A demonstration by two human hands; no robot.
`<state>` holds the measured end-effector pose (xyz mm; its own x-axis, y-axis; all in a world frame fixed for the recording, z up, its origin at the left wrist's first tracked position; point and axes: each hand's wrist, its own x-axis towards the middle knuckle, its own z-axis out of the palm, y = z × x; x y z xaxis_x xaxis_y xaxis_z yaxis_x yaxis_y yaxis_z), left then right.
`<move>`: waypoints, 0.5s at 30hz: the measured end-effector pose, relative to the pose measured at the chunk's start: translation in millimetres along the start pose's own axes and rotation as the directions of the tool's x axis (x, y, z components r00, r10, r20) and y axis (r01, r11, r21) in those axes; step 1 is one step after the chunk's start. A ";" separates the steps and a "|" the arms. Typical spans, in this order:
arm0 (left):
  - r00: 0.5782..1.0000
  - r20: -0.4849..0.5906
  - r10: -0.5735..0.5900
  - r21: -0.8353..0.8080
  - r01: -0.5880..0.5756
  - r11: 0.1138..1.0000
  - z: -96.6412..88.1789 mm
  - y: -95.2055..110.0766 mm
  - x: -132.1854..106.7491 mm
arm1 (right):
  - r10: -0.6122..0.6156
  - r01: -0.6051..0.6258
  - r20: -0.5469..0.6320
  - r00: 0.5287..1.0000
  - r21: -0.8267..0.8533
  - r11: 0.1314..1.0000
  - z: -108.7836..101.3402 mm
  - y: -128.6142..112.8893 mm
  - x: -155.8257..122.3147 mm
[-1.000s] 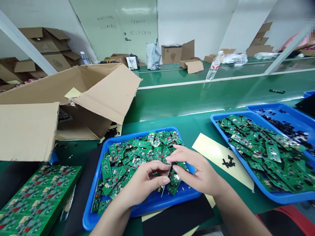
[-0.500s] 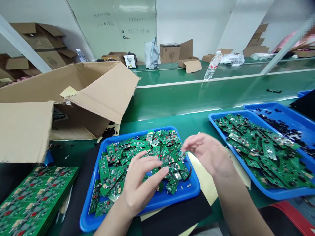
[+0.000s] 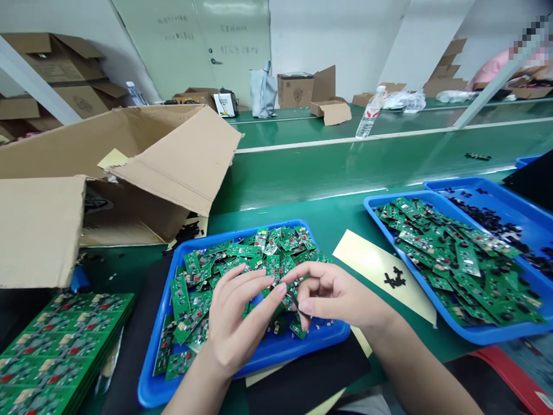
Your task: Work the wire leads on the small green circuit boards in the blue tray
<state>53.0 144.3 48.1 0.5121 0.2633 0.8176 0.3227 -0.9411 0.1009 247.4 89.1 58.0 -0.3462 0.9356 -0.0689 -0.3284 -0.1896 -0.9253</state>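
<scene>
Black piece: you have 1 small, thin black piece (image 3: pixel 297 301) up above the near right part of the middle tray, slanting between your 2 hands.
Right grip: your right hand (image 3: pixel 341 297) is closed on that piece, thumb pressed against curled fingers, with the index finger stretched out toward your left thumb.
Left grip: your left hand (image 3: pixel 242 323) is loosely spread, palm down, fingers parted, and you have nothing visible in it; whether its thumb tip touches the piece or the right index finger, I cannot tell.
Middle tray: below both hands you have a blue tray (image 3: pixel 147 374), heaped with small green circuit boards (image 3: pixel 244 251) lying at all angles.
Tray's near edge: a black sheet (image 3: pixel 311 374) lies in front of it, on your side.
Yellow sheet: just right of the tray, a pale yellow sheet (image 3: pixel 367 259) bears a small cluster of black bits (image 3: pixel 394 278).
Right trays: farther right, a 2nd blue tray (image 3: pixel 466 331) holds more boards, and beside it a 3rd blue tray (image 3: pixel 510 199) holds scattered dark parts.
Left side: you have a stack of unsplit board panels (image 3: pixel 64 340), with an open cardboard box (image 3: pixel 181 161) behind it.
Back ledge: a clear bottle (image 3: pixel 370 113) and a grey bag (image 3: pixel 262 92) stand there.
</scene>
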 end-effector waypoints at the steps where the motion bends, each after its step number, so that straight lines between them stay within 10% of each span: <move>1: 1.000 -0.012 -0.007 0.002 0.007 1.000 0.5 0.1 0.4 | -0.012 0.012 -0.010 1.000 0.002 1.000 -0.4 -0.2 0.1; 15: 0.994 0.031 -0.108 -0.105 0.111 0.988 3.2 7.0 9.3 | -0.125 0.105 -0.132 0.983 -0.148 0.983 5.9 1.3 1.5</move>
<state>62.6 140.8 54.6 0.4986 0.3699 0.7839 0.2924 -0.9232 0.2496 241.2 88.5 58.9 -0.1837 0.9830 -0.0010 -0.2297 -0.0439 -0.9723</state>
